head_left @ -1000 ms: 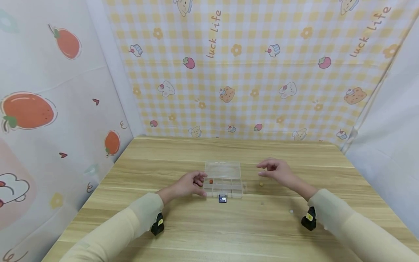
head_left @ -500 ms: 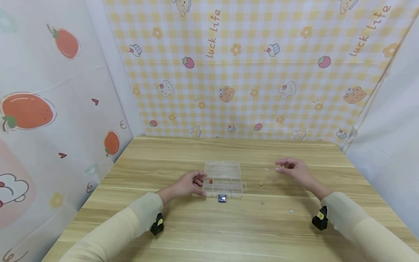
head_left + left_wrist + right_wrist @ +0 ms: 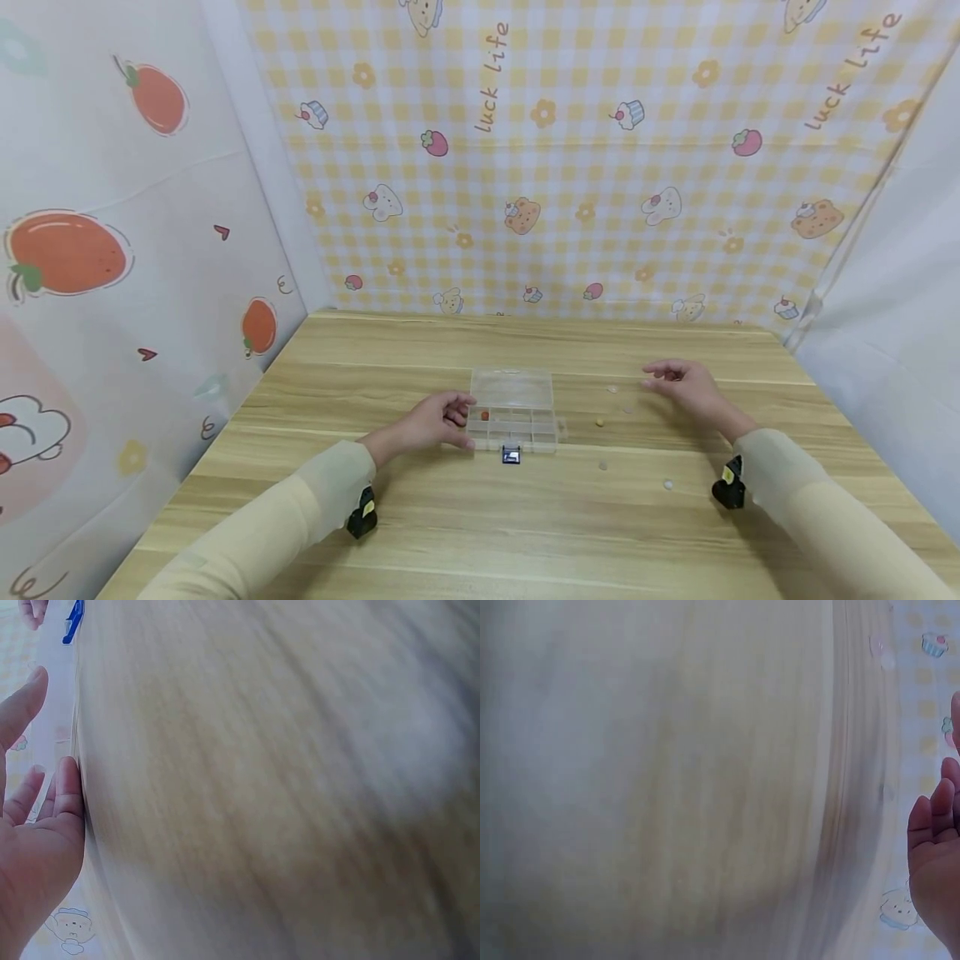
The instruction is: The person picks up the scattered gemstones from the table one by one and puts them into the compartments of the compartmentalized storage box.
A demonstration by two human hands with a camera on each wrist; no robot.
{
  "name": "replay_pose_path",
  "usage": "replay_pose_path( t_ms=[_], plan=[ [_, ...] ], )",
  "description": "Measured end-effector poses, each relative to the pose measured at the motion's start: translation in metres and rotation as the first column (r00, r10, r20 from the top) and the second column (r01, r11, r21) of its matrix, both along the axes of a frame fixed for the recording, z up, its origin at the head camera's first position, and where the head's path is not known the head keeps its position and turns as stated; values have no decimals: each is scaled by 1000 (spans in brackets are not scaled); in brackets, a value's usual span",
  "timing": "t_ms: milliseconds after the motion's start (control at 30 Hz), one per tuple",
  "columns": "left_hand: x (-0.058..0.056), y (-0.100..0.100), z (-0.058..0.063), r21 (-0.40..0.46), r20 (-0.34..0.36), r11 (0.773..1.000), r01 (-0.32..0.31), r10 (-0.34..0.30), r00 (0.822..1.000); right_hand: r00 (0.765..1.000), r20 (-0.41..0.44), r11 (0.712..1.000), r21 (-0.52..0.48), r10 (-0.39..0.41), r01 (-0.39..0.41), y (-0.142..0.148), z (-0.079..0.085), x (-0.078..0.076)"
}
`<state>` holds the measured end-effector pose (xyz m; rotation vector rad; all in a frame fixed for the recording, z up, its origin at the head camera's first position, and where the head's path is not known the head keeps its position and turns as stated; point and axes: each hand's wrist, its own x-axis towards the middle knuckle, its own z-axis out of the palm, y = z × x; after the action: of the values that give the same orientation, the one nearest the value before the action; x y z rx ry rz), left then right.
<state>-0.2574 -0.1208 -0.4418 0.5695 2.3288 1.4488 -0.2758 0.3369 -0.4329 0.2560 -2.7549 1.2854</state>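
Note:
My left hand (image 3: 438, 419) is at the left end of a clear plastic compartment box (image 3: 543, 433), thumb by its front corner and index finger by the hinge side. The box's lid (image 3: 512, 388) stands open at the back, and a blue clip (image 3: 512, 455) is on its front. In a back-left compartment lies a small orange-red piece (image 3: 485, 415). To the right, my right hand (image 3: 686, 390) hovers over the table, fingers loosely bent, with nothing visible in them. Near its fingertips are small pale pieces, one (image 3: 612, 390) farther back and one (image 3: 628, 409) closer.
A small yellow piece (image 3: 599, 422) lies right of the box. Two more small pieces, one greyish (image 3: 603, 466) and one whitish (image 3: 668, 484), sit nearer the front. Patterned cloth (image 3: 570, 250) rises behind the wooden table (image 3: 450, 533), with cloth walls at both sides.
My right hand has moved right, away from the box, and the two pale pieces by its fingertips have come into view. My left hand and the box have kept their place.

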Motion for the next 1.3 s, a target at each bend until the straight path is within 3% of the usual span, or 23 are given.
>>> replay_pose_path(
  t_ms=[367, 567, 1067, 1300],
  plan=[
    [0, 2, 2, -1, 8, 1000, 3, -3, 1000, 999, 51, 999, 47, -21, 19, 17, -8, -10],
    [0, 1, 1, -4, 5, 1000, 6, -6, 1000, 999, 36, 997, 72, -30, 27, 26, -11, -15],
    [-2, 1, -2, -2, 7, 1000, 0, 0, 1000, 999, 36, 998, 64, 6, -8, 31, -15, -19],
    [-2, 1, -2, -4, 2, 1000, -4, 4, 1000, 996, 85, 994, 100, 32, -41, 29, -10, -17]
  ],
)
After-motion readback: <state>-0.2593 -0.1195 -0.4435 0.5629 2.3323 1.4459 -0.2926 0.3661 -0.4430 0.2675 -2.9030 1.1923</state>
